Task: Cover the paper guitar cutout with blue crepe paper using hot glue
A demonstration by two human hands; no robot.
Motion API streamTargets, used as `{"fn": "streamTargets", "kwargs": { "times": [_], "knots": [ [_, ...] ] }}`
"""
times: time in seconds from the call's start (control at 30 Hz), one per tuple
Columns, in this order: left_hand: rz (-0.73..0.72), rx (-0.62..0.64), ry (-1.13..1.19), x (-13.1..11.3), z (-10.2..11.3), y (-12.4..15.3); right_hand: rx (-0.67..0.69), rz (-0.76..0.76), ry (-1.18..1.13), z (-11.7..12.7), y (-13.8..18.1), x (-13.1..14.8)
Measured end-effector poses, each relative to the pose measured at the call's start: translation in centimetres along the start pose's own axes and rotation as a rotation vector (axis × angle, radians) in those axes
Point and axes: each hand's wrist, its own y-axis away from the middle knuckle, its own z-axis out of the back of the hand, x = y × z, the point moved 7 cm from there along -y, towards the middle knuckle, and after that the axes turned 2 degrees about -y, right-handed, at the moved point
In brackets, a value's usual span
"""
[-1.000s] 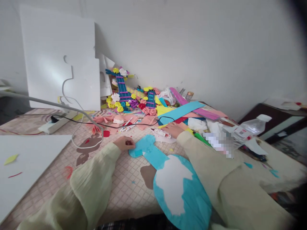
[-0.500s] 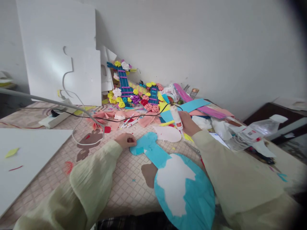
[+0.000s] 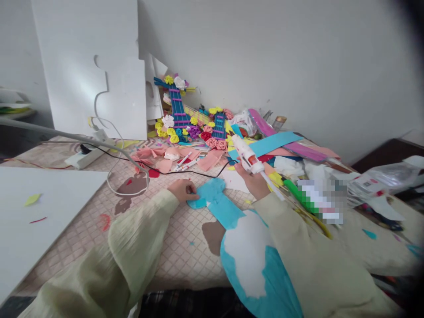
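A blue paper-covered cutout (image 3: 225,212) lies on the table in front of me, with a narrow neck and a wide round end that has a bare white patch. My left hand (image 3: 183,190) is curled at its far left end, fingers pinched on the edge there. Just right of that end, my right hand (image 3: 254,183) grips a white glue gun (image 3: 245,150), raised above the table and tilted. A thin black cord (image 3: 179,171) runs to the gun from the left. My right sleeve covers part of the round end.
Crepe-paper flowers (image 3: 217,143) and blue strip pieces crowd the back by the wall. White boards (image 3: 122,101) lean at the left, near a power strip (image 3: 81,159) and a curved white cable. Coral paper scraps, markers, a green tube (image 3: 300,196) and plastic bags lie about.
My right hand has turned the glue gun from nearly upright to a tilt, and more of its body shows. The view has shifted slightly. My left hand stays at the cutout's edge.
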Motion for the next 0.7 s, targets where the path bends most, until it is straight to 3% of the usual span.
{"fn": "streamTargets", "kwargs": {
  "times": [0.27, 0.47, 0.7],
  "knots": [
    [-0.007, 0.110, 0.030, 0.3, -0.2, 0.0, -0.125, -0.035, -0.098, 2.1, 0.6, -4.0],
    [-0.005, 0.102, 0.020, 0.3, -0.2, 0.0, -0.128, -0.050, -0.142, 3.4, 0.2, -6.3],
    [-0.067, 0.177, 0.079, 0.6, -0.2, -0.2, -0.133, -0.039, -0.237, 3.8, -0.1, -6.7]
  ]
}}
